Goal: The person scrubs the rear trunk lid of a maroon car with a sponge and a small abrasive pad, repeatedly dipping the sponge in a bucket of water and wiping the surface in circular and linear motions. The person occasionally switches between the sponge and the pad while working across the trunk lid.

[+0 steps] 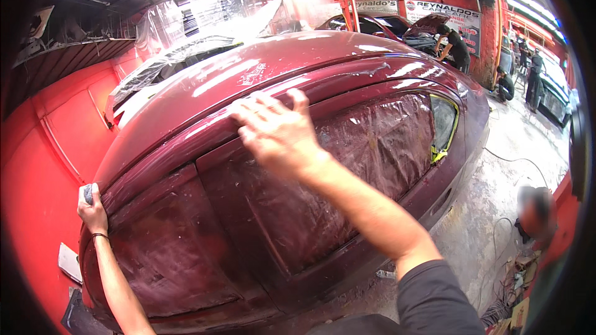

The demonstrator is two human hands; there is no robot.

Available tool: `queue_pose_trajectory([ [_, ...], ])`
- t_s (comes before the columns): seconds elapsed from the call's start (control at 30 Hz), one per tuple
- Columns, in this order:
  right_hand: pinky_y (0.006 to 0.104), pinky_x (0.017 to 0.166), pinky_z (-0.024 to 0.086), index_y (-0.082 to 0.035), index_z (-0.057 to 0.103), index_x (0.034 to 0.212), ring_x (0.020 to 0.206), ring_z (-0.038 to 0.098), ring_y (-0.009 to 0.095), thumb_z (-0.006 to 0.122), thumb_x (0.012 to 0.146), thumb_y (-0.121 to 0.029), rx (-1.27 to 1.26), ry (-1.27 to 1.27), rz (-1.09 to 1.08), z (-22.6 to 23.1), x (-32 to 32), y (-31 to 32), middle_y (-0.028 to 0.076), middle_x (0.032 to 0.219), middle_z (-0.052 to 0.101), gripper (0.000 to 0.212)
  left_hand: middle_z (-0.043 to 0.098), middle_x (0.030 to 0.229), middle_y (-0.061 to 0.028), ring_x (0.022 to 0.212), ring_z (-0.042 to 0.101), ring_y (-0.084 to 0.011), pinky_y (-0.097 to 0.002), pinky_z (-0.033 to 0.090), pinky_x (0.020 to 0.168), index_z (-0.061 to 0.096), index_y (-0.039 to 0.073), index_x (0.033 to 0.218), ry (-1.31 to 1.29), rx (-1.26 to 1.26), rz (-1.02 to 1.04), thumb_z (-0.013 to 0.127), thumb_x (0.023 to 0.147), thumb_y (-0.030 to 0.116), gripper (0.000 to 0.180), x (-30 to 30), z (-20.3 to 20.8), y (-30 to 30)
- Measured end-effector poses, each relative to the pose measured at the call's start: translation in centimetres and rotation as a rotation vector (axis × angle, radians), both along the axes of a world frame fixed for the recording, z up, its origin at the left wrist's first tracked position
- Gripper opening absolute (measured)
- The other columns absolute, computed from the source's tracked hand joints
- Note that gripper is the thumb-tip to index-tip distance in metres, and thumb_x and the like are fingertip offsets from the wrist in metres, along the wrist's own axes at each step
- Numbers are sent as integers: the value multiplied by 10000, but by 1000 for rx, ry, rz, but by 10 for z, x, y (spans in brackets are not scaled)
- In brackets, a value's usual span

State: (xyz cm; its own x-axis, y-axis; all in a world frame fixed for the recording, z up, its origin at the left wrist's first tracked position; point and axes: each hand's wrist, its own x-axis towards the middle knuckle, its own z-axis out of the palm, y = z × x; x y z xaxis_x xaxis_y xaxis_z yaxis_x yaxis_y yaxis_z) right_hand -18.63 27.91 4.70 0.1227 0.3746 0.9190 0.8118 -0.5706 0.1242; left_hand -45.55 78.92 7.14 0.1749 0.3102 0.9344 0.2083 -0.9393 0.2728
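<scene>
A dark red car [298, 56] fills the middle, its side windows masked with film [379, 142] coated in the same red. My right hand [276, 130] reaches to the roof edge above the doors, fingers spread, with nothing seen in it. Whether its fingertips touch the paint or hover just over it, I cannot tell. At the far left, my left hand [93, 212] is at the end of the roof edge, closed round a small grey pad [88, 194]. Most of that pad is hidden by the fingers.
A red wall [43, 167] runs close along the left. Yellow-green tape [439, 156] edges the small rear window. To the right, a person's head [537, 211] is near a hose [495, 254] on the pale floor. Other people work at cars [428, 31] farther back.
</scene>
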Motion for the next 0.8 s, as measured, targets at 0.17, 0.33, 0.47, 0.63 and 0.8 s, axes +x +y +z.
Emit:
queue_pose_trajectory([
  [0.17, 706, 1165, 304, -270, 677, 1415, 1413, 570, 168, 444, 1087, -347, 124, 284, -370, 7, 104, -131, -31, 1484, 669, 409, 738, 849, -91, 777, 686, -185, -378, 548, 751, 713, -12, 1033, 20, -35, 39, 712, 1064, 301, 315, -11, 6, -14],
  [0.33, 695, 1134, 330, -190, 698, 1396, 1374, 580, 227, 470, 1075, -360, 135, 329, -467, 11, 84, -91, 19, 1395, 699, 428, 712, 812, -65, 735, 647, -162, -368, 525, 714, 715, 3, 1003, 12, -69, 45, 708, 1064, 312, 315, -2, 2, -18],
  [0.47, 648, 1124, 304, -199, 721, 1321, 1334, 593, 219, 507, 1057, -345, 180, -8, -204, -5, 1, 29, -10, 1351, 704, 370, 670, 781, -42, 718, 609, -133, -346, 510, 695, 706, 9, 990, -21, 12, -16, 699, 1072, 317, 318, -1, 5, -13],
  [0.63, 655, 1103, 333, -236, 697, 1352, 1363, 585, 179, 470, 1063, -321, -98, 76, -290, 3, 46, -61, -32, 1454, 675, 377, 720, 808, -62, 748, 662, -157, -366, 532, 719, 718, 23, 1009, 38, -23, 66, 697, 1078, 361, 346, -20, 6, -12],
  [0.8, 760, 1175, 357, -214, 635, 1483, 1428, 583, 257, 420, 1098, -389, 299, 555, -505, 13, 154, -201, 17, 1569, 606, 475, 754, 852, -77, 781, 703, -179, -377, 546, 738, 728, 23, 1031, 37, -58, 70, 684, 1084, 381, 365, 7, 8, -8],
])
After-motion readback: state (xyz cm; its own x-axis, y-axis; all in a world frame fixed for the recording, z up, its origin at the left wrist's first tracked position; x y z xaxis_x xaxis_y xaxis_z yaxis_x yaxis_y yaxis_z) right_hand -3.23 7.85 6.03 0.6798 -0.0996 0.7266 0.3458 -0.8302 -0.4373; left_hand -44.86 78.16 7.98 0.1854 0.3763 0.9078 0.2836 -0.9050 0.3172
